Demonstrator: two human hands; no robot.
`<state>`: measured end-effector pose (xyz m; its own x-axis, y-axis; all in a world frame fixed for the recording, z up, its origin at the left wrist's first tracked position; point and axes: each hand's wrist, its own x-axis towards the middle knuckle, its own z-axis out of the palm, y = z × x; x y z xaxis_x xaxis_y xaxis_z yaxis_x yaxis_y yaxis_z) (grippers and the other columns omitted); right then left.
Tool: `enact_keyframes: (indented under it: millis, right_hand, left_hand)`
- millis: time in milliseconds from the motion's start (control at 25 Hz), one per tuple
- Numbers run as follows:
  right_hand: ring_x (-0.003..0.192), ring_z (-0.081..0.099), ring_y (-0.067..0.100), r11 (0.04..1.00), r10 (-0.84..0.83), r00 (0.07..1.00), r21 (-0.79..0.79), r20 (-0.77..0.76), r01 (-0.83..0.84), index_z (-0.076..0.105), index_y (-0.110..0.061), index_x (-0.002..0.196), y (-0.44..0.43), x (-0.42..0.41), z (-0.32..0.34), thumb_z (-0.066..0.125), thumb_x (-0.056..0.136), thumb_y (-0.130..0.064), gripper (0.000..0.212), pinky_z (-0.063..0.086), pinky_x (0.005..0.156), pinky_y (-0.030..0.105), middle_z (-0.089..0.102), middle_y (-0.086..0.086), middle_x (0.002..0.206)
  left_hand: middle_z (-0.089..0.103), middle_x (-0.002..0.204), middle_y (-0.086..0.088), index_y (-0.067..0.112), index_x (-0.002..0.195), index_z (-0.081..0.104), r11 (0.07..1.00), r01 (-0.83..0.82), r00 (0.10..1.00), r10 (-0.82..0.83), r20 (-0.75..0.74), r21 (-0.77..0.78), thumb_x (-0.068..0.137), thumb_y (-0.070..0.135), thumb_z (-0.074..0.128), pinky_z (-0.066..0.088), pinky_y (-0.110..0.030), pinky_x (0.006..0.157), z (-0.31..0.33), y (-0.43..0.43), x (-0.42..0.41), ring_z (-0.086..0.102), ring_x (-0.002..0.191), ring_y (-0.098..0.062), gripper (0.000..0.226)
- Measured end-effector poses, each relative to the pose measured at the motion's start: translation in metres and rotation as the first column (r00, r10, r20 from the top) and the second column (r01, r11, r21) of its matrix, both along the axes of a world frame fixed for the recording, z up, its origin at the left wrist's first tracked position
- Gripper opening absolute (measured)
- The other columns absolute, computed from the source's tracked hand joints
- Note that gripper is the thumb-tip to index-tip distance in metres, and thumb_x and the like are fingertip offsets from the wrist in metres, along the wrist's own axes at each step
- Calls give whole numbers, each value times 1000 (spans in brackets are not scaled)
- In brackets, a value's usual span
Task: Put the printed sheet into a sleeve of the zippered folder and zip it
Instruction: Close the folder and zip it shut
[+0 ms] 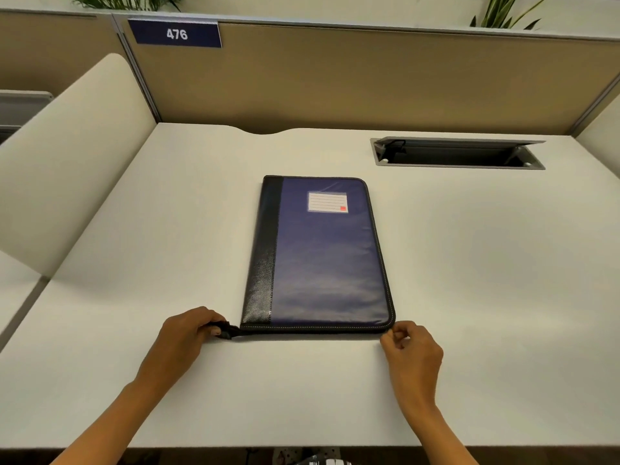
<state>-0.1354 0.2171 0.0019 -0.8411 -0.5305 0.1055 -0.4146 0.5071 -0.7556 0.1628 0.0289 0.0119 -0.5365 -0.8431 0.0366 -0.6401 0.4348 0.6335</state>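
The closed blue and black zippered folder [318,256] lies flat on the white table [469,263]. The left hand [188,333] has a tight grip on the black zipper tab [225,329]. The right hand [412,347] pinches the folder's near right corner.

hands: 2, left hand [188,333], right hand [414,347] | zippered folder [328,260]: 1 | label card [327,202]: 1 | desk [469,263]: 1 | number sign [175,33]: 1 | cable hatch [458,153]: 1

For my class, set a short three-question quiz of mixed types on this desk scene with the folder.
1. True or false: the folder lies closed on the desk.
2. The left hand pinches: A) black zipper tab B) label C) a sheet
3. Fill in: the right hand is at the folder's near ____ corner.

Key: 1 true; 2 A; 3 right
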Motion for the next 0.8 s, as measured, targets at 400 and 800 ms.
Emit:
enact_keyframes:
  millis: [400, 800]
  right_hand:
    - [59, 55, 9, 996, 75, 997, -55, -27, -76, 67, -11, 84, 9, -6, -6, 71, 78, 2, 15, 39, 59, 1, 61, 0, 70]
    - [71, 57, 8, 988, 58, 998, -144, 31, -53, 66, -15, 79, 8, -11, -16, 72, 76, 2, 19, 39, 59, 5, 62, -1, 71]
  left_hand:
    - [54, 81, -3, 13, 81, 51, 766, 583, 812, -538, 228, -269, 84, 40, 62, 40, -35, 61, 27, 57, -158, 51, 70, -24, 29]
    - [61, 58, -3, 12, 63, 60, 470, 814, 581, -662, 473, -342, 58, 18, 79, 32, -25, 32, 20, 58, -226, 55, 42, -22, 21]
